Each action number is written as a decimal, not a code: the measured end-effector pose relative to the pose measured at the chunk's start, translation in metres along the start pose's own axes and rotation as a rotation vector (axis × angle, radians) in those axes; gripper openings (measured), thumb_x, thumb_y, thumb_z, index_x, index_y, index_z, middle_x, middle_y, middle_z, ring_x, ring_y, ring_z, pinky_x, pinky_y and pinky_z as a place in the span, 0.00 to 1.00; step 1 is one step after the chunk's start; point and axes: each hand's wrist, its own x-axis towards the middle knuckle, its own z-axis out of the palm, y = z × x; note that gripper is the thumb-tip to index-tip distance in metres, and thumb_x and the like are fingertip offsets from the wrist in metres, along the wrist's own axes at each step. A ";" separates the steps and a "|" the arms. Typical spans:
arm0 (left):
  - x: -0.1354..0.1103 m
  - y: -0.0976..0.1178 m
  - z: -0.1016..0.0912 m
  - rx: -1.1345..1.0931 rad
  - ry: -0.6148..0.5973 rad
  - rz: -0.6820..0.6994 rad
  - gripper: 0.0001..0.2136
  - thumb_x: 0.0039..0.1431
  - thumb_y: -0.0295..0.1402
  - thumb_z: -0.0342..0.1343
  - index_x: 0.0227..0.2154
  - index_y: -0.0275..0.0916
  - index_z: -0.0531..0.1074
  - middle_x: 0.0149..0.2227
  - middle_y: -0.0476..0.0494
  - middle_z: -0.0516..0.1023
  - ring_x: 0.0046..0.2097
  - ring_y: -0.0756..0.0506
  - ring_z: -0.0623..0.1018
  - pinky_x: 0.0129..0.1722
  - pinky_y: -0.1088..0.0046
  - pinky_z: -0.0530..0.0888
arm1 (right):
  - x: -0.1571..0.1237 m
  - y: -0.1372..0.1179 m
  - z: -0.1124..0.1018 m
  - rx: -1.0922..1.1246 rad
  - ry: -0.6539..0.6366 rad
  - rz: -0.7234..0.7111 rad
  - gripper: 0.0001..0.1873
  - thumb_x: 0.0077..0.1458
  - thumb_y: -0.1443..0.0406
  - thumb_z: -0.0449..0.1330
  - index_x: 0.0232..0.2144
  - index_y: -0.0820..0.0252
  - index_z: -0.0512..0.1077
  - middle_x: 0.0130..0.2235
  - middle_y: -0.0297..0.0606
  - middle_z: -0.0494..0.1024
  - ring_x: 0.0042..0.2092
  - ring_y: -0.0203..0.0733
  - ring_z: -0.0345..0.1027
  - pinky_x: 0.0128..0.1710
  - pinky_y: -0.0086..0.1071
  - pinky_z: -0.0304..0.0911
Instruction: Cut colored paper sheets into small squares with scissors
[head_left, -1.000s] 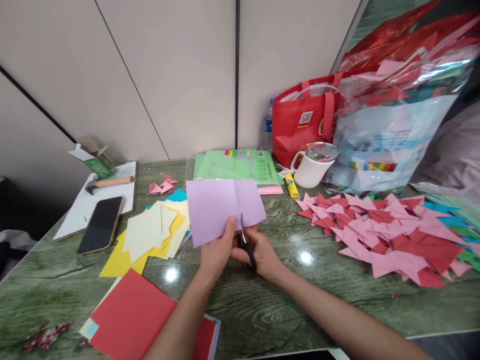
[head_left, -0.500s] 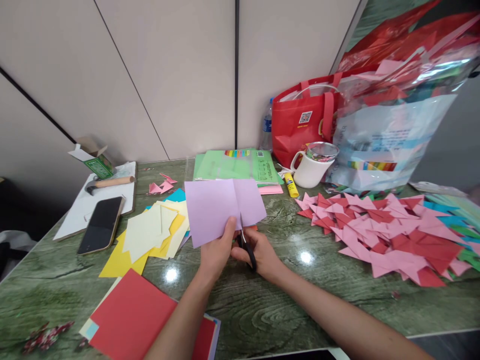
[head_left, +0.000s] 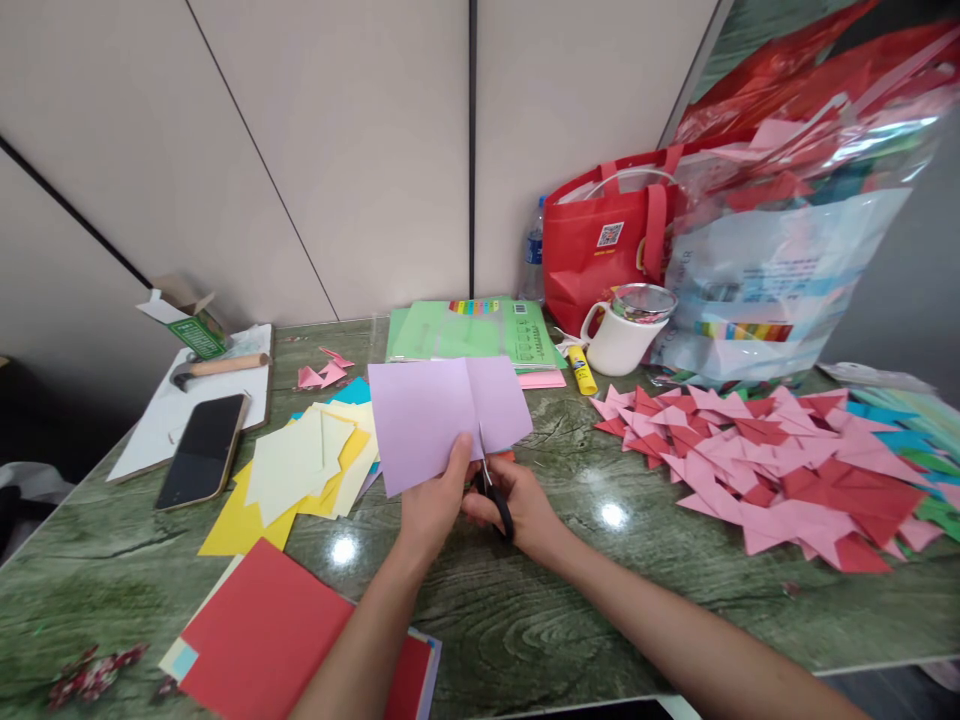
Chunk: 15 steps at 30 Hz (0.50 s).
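A sheet of light purple paper [head_left: 420, 420] with a fold line is held up above the table by my left hand [head_left: 436, 500], thumb on its near face at the lower edge. My right hand [head_left: 525, 505] is closed round the handles of black-handled scissors [head_left: 495, 503]. Their blades enter the paper's lower edge near the fold, and a slit runs up from there. My left fingers are hidden behind the paper. Left of my hands lie loose yellow and cream paper pieces [head_left: 296, 460]; nearer to me is a stack of paper with a red sheet [head_left: 262, 625] on top.
Folded pink and red paper pieces [head_left: 757, 450] are heaped at the right. Behind stand a white mug [head_left: 622, 340], a yellow glue stick [head_left: 582, 370], a red bag [head_left: 592, 250] and green paper packs [head_left: 442, 330]. A phone [head_left: 202, 450] and a hammer [head_left: 225, 366] lie left.
The scissors' blades look slightly closer together in the paper. Both hands and the purple sheet have hardly moved.
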 end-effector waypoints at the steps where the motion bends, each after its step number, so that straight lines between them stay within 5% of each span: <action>1: 0.000 0.000 0.000 0.000 -0.003 0.004 0.16 0.47 0.44 0.52 0.36 0.39 0.71 0.43 0.43 0.74 0.49 0.44 0.69 0.52 0.68 0.60 | 0.000 0.000 0.000 -0.001 -0.001 0.004 0.18 0.39 0.55 0.63 0.27 0.62 0.63 0.18 0.27 0.64 0.20 0.31 0.57 0.19 0.26 0.55; 15: -0.002 0.003 0.000 0.006 -0.001 -0.003 0.15 0.47 0.44 0.52 0.33 0.39 0.71 0.41 0.43 0.75 0.50 0.43 0.68 0.52 0.68 0.59 | 0.000 0.002 0.001 0.005 0.027 0.028 0.18 0.39 0.55 0.63 0.25 0.61 0.63 0.16 0.26 0.64 0.17 0.30 0.57 0.17 0.26 0.57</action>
